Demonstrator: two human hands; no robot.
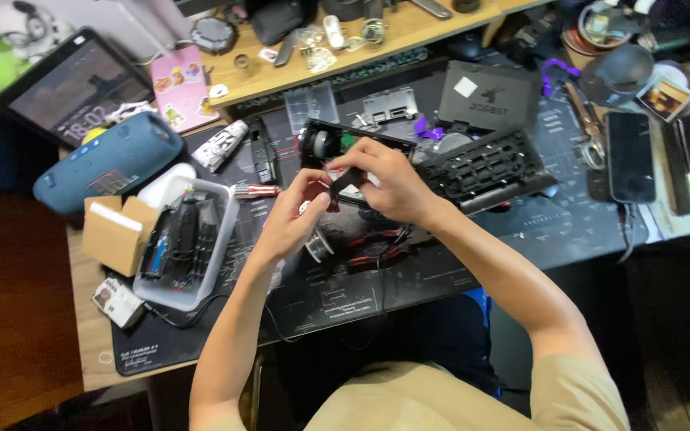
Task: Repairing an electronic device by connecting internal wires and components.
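Both my hands meet over a dark work mat [521,231]. My left hand [295,217] pinches a small dark part with a red bit at its fingertips. My right hand [385,182] grips a narrow black strip-like piece that touches the same part. Just behind the hands lies a black device housing [323,142] with a round opening and a green spot inside. Under the hands rest red-handled pliers [377,243] and a small shiny round part [319,243]. What exactly joins the two held pieces is hidden by my fingers.
A clear plastic tray [221,247] with black parts sits left, beside a cardboard box [113,235] and a blue cylindrical speaker [109,160]. A black ribbed panel [489,168] lies right of the hands, a phone [630,156] farther right. A tablet [69,88] leans at back left.
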